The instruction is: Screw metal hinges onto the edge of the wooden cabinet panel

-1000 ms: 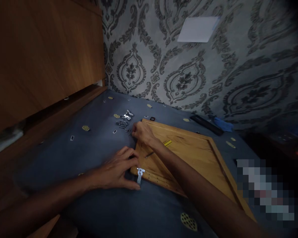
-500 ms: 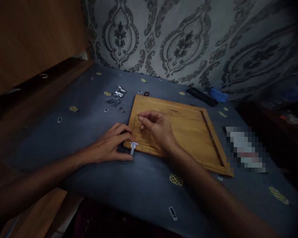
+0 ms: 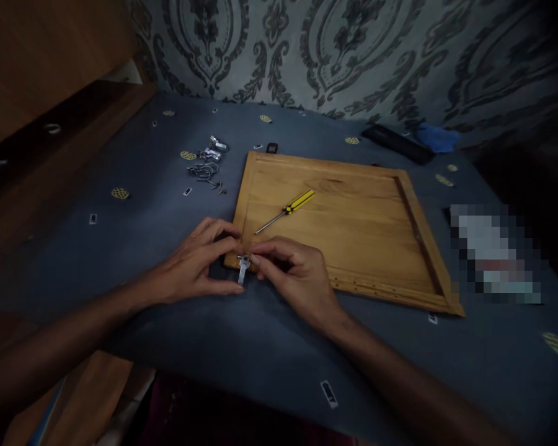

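Note:
My left hand [image 3: 199, 263] curves around a small metal toggle latch [image 3: 244, 267] at the near left corner of a framed wooden board [image 3: 335, 226]. Its thumb touches the latch's lower end, and the other fingertips rest by the board's edge, steadying it. Above the latch, my right hand [image 3: 295, 272] has thumb and index finger pinched together against its upper end. Whatever is between those fingertips is too small to make out. A yellow and black screwdriver [image 3: 288, 209] lies on the board just beyond my right hand, its tip toward the latch.
Left of the board lie more metal latches [image 3: 212, 150], wire loops [image 3: 207, 170] and several small screws [image 3: 219, 188]. A black case [image 3: 397, 144] and blue cloth [image 3: 438, 137] are at the back right. A blurred-out packet [image 3: 495, 254] lies at the right. A patterned wall covering [image 3: 279, 56] rises behind.
My right hand has come down from above the board to the latch, exposing the screwdriver. My left hand keeps its place at the latch. The camera view has shifted.

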{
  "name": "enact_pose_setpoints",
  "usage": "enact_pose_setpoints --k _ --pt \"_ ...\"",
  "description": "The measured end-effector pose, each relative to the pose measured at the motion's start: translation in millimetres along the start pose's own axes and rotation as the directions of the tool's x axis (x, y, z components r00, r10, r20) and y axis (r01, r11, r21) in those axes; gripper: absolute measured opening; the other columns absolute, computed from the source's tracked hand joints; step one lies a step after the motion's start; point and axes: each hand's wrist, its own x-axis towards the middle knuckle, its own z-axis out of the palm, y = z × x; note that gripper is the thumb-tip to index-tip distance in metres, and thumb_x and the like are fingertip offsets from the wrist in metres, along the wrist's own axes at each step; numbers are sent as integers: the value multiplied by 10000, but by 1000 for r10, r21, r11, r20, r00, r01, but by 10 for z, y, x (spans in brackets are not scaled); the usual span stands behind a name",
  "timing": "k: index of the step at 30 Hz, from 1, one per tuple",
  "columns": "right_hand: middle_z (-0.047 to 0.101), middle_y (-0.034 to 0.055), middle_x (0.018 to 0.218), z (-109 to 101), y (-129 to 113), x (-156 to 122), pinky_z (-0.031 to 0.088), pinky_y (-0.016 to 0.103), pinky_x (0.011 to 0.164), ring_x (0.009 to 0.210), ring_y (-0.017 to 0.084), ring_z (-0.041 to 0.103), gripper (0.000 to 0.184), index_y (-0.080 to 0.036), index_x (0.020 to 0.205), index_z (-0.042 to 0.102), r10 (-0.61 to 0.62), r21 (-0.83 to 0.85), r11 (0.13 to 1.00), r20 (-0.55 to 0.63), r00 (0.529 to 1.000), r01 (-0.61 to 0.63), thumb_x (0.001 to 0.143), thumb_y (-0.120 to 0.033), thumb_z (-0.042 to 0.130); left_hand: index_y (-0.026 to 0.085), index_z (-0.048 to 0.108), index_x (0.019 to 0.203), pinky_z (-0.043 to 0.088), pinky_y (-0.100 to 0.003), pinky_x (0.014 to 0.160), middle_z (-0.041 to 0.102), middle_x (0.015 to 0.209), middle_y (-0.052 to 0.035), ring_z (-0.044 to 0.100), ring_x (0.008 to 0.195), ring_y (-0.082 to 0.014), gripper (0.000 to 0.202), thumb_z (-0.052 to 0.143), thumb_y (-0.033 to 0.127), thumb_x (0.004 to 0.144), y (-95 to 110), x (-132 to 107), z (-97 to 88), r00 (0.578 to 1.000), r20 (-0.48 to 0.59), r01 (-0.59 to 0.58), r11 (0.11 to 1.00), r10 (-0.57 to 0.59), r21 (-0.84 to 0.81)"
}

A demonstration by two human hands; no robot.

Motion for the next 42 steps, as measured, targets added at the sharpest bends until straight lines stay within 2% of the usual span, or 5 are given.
enact_pose_setpoints --k 12,17,23,30,42 --pt "793 -8 808 -16 -26 -18 575 272 703 696 144 721 95 -245 908 805 -29 -79 996 -2 1000 29 948 -200 732 293 707 1329 495 -422 1109 611 1399 -62 544 1242 -284 497 825 582 943 41 -22 -3 1000 -2 25 999 -25 42" --pt "780 -36 787 -37 -20 -30 561 248 685 620 111 669 122 -248 921 791 -129 -174 976 6 992 129 970 -162 719 298 693 1348 493 -433 1116 598 1410 -64 546 1237 -277 473 811 551 966 81 -19 -56 998 47 39 998 -42 51" --pt "773 -22 792 -71 0 -48 501 230 602 572 103 623 123 -233 973 788 -199 -283 937 56 978 207 1017 -174 688 304 698 1312 505 -421 1083 599 1399 -57 547 1237 -277 444 808 560 967 58 -41 -29 1000 -15 1 999 -1 47" --pt "816 8 877 -62 23 -54 493 232 579 642 118 690 153 -217 990 774 -291 -333 892 91 952 305 1054 -160 647 305 679 1337 504 -423 1101 596 1411 -58 548 1251 -279 462 810 554 970 65 -37 -34 1000 -2 -2 999 2 49" --pt "839 39 920 -8 46 -100 586 254 734 810 156 796 211 -190 995 754 -410 -457 777 154 899 433 1115 -171 581 302 685 1372 493 -423 1107 623 1402 -66 557 1236 -280 527 854 545 936 44 -34 -21 1000 -8 -11 999 12 51"
